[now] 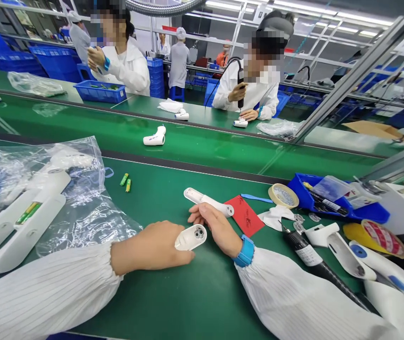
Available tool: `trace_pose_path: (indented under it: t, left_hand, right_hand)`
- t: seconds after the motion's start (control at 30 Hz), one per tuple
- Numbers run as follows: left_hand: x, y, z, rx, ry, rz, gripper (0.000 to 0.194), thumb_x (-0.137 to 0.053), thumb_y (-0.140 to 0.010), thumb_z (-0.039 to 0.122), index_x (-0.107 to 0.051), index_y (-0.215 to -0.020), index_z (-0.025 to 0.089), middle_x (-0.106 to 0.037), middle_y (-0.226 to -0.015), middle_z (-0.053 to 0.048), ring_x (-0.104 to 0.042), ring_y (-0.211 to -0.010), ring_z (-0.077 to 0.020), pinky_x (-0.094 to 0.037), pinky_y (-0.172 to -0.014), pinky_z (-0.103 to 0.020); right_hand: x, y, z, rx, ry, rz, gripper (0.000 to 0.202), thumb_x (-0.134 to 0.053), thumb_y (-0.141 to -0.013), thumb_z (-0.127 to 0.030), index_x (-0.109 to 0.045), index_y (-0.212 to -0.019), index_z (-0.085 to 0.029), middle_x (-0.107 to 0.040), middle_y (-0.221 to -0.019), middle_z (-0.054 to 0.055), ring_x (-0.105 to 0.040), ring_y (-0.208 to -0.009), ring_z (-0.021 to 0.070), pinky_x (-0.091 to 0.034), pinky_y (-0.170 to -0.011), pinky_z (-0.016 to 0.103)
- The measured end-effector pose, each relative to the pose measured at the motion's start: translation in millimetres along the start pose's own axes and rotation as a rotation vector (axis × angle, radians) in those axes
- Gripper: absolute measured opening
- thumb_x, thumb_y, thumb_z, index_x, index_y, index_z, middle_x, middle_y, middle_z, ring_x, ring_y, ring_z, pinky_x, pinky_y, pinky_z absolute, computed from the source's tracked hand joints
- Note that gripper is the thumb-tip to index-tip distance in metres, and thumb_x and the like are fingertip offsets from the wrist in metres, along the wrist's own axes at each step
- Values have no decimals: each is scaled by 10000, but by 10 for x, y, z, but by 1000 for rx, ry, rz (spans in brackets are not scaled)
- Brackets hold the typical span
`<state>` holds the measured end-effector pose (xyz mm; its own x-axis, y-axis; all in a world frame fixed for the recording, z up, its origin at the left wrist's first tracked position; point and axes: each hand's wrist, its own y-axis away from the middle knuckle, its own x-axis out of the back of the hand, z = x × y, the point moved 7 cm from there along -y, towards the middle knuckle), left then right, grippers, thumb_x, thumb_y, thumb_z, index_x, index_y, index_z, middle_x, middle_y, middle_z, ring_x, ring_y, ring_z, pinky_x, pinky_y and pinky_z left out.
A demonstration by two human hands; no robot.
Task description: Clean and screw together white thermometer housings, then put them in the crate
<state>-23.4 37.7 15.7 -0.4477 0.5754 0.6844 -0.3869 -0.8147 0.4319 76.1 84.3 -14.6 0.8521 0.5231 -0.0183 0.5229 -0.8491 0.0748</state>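
In the head view my left hand (154,245) is closed around a white plastic housing part (190,237), whose rounded end faces up and shows dark round openings. My right hand (218,224), with a blue wrist strap (245,251), is just to its right. Its fingers are loosely bent and partly apart, pointing left, with no object visible in them. Behind these fingers lies a long white plastic shell (219,206), partly covered by the hand; whether they touch is unclear. A red card (247,218) lies beside the shell.
Left are a clear plastic bag (91,208), white housings (28,226) and two green batteries (128,185). Right are a tape roll (283,195), a blue tray (372,213), an electric screwdriver (304,252) and white shells. Beyond runs a green conveyor (205,148); co-workers sit across it.
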Motion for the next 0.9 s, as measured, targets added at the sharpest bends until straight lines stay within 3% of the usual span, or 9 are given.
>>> trace_pose_path:
  t: [0.2,0.3,0.4,0.57,0.7,0.9]
  left_hand:
    - [98,-23,-114,20,471,44,223,-527,-737,394,-534,-872,217,-511,-697,35,-434,-568,-116,-317,-492,-210]
    - [40,-68,-216,71,764,46,255,-490,-769,453,-475,-849,212,-423,-642,57,-371,-498,-85,-290,-429,-186]
    - [17,-132,-233,6,908,67,284,-469,-786,479,-458,-830,199,-436,-705,41,-399,-525,-78,-336,-463,-187]
    - [7,-182,-206,-63,910,51,267,-451,-816,450,-477,-867,189,-464,-734,27,-461,-621,-100,-393,-601,-229]
    - [0,-183,-201,-92,798,83,247,-491,-807,420,-475,-900,192,-451,-736,32,-458,-683,-112,-392,-649,-237]
    - [120,-86,-208,-74,442,329,299,-466,-812,446,-460,-1008,221,-500,-792,15,-433,-640,-124,-354,-558,-228]
  right_hand:
    - [-3,83,-56,65,-3,-30,308,-384,-868,-417,-575,-1003,-217,-579,-862,18,-507,-749,138,-413,-730,283]
    - [-33,109,-56,104,-58,-43,361,-487,-826,-392,-482,-1144,-222,-580,-934,31,-526,-785,141,-426,-779,305]
    - [-2,121,-52,128,-20,46,422,-515,-811,-356,-431,-1197,-206,-580,-944,43,-536,-808,148,-433,-791,316]
    - [76,144,-106,141,90,170,379,-521,-809,-313,-471,-1170,-208,-582,-844,18,-530,-742,136,-451,-742,292]
    - [74,161,-142,166,112,171,369,-530,-806,-300,-500,-1165,-219,-595,-883,21,-540,-749,137,-462,-736,286]
    - [30,170,-152,165,-3,138,347,-538,-807,-300,-525,-1144,-218,-625,-954,38,-577,-814,147,-471,-770,293]
